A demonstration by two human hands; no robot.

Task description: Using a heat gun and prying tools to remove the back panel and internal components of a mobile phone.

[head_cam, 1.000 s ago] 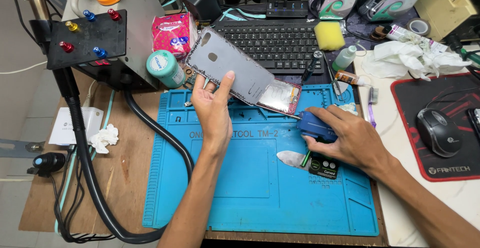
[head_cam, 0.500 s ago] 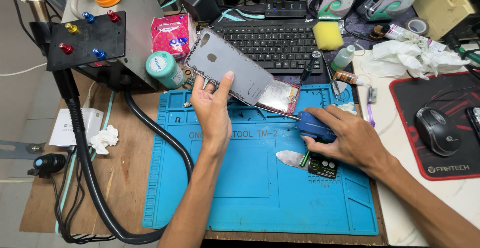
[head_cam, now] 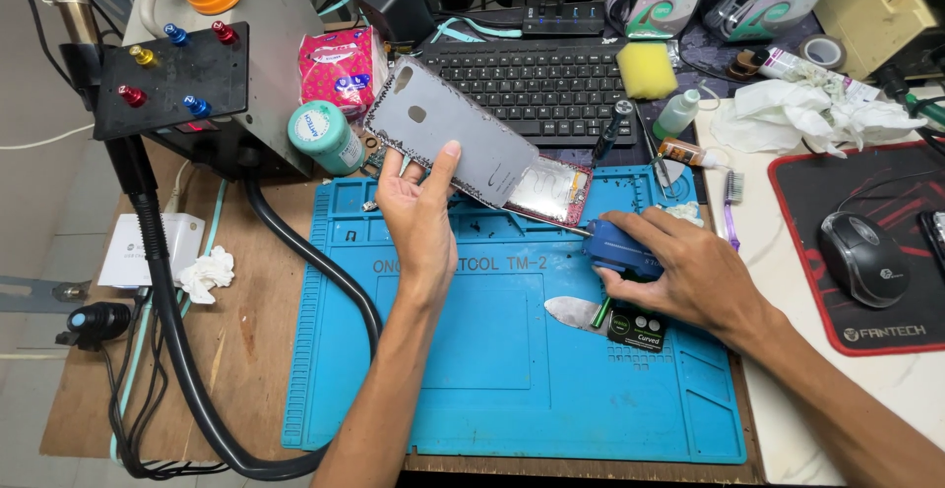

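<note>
A grey phone back cover (head_cam: 463, 134) is held tilted above the far edge of a blue mat (head_cam: 512, 370), its lower right end overlapping a phone (head_cam: 551, 193) whose shiny inside shows only as a small patch; the rest of the phone is hidden under the cover. The left hand (head_cam: 418, 217) reaches in from below, palm down, its grip pinching the cover's near edge with the thumb on top and fingers underneath, mostly out of sight. The right hand (head_cam: 679, 267) comes in from the right, wrist low on the mat, its grip wrapped around a blue tool (head_cam: 615, 249); the tool's tip is too small to make out, and it points toward the phone's edge. Just beside this hand lie one metal blade (head_cam: 576, 313) and one small dark packet (head_cam: 635, 328). Behind the mat sit one black keyboard (head_cam: 536, 80), one yellow sponge (head_cam: 647, 70) and one teal tub (head_cam: 325, 137). On the worktop to the right, one mouse (head_cam: 866, 257) rests on a black pad (head_cam: 876, 335) cut off by the frame.
</note>
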